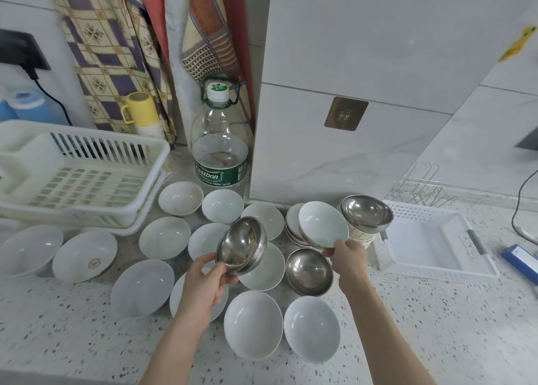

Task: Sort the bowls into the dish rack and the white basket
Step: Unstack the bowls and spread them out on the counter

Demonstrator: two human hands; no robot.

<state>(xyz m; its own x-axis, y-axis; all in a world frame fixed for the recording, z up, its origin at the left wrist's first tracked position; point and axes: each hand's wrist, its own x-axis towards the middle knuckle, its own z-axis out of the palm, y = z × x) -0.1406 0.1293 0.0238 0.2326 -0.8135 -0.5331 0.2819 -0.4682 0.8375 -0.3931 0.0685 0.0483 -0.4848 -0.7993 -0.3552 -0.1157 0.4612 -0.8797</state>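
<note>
Left hand: my left hand (208, 283) is closed around the lower rim of a shiny stainless steel bowl (241, 245), lifted clear of the counter and tilted so its hollow faces me.
Right hand: my right hand (346, 256) pinches the near rim of a white ceramic bowl (321, 224), thumb over the edge, holding it tilted above the others.
Nearest bowls: two white ceramic bowls (253, 323) (313, 328) sit side by side on the speckled stone counter (436, 326) between my forearms, unsorted.
Middle spread: a second steel bowl (309, 271) rests just below my right hand; about ten more white bowls lie loose to the left, one with a red emblem inside (86, 255).
Stack: a third steel bowl (366, 214) tops a short pile of patterned bowls beside the basket.
White basket: the perforated white plastic basket (431, 239) on the right holds no bowls.
Dish rack: the cream plastic dish rack (75, 175) at far left shows none either.
Progress: I judge sorting has barely begun; nothing is placed, only two bowls are in hand, and nearly everything remains.
</note>
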